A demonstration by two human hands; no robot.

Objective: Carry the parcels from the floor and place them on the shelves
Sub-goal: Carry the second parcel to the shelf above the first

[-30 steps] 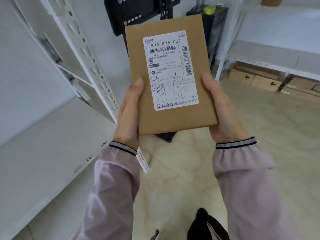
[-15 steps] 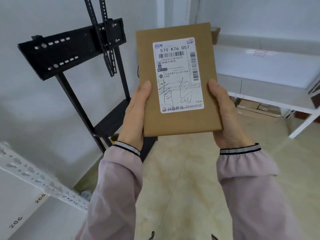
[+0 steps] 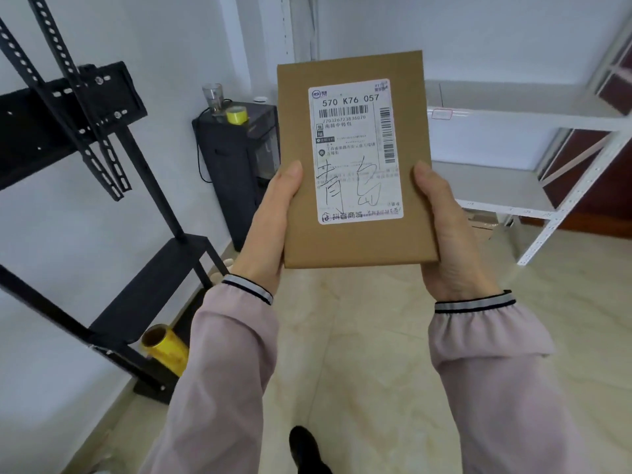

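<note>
A flat brown parcel (image 3: 355,159) sits in the centre of the frame, held upright between both hands with its white shipping label (image 3: 355,150) facing the camera. The left hand (image 3: 270,230) is clamped on the parcel's lower left edge, thumb lying up the front face beside the label, while the right hand (image 3: 448,241) clasps the lower right edge and corner, its thumb likewise pressed on the front. The parcel's upper half rises clear above both hands. Pale pink sleeves (image 3: 225,367) with striped cuffs run down to the bottom of the frame. In the right of the frame, behind the parcel, stands a white metal shelf unit (image 3: 496,186), well apart from the hands. At left is a black stand (image 3: 102,138) with a yellow roll (image 3: 167,347) at its foot, and behind the parcel's left edge a dark cabinet (image 3: 236,165). Beige floor tiles (image 3: 359,354) lie below.
</note>
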